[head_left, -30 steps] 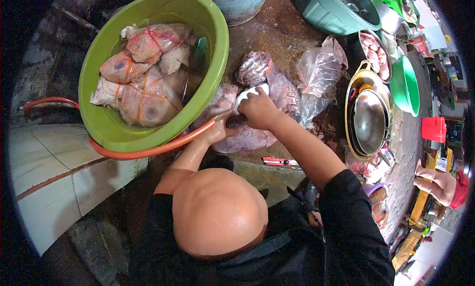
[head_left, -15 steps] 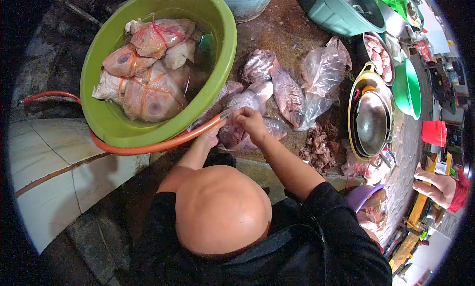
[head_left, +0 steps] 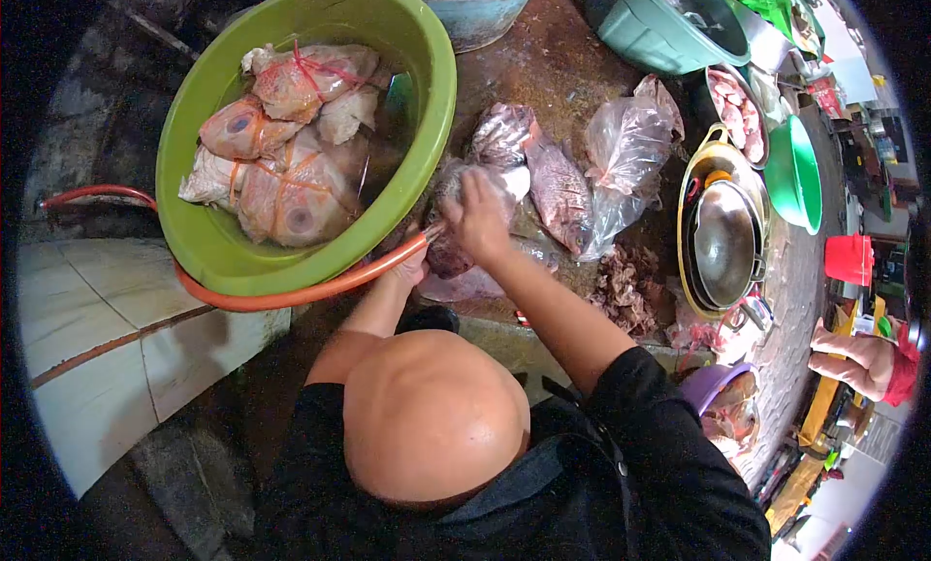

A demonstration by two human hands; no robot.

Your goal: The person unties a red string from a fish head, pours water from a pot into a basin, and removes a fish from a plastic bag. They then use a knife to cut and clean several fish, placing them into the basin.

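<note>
Head view: right hand (head_left: 477, 217), fingers curled down, presses a fish (head_left: 456, 256) on the wet brown slab (head_left: 543, 66); left hand (head_left: 412, 262) grips the orange hose (head_left: 291, 294) end beside it. Green basin (head_left: 427, 105) of tied fish heads crowds the left; plastic bag (head_left: 626, 144) and stacked pans (head_left: 722, 236) lie right.

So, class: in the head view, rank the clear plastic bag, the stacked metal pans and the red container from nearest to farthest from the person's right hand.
1. The clear plastic bag, just right of the right hand, beside the fish.
2. The stacked metal pans, farther right on the counter.
3. The red container, at the far right edge.
</note>
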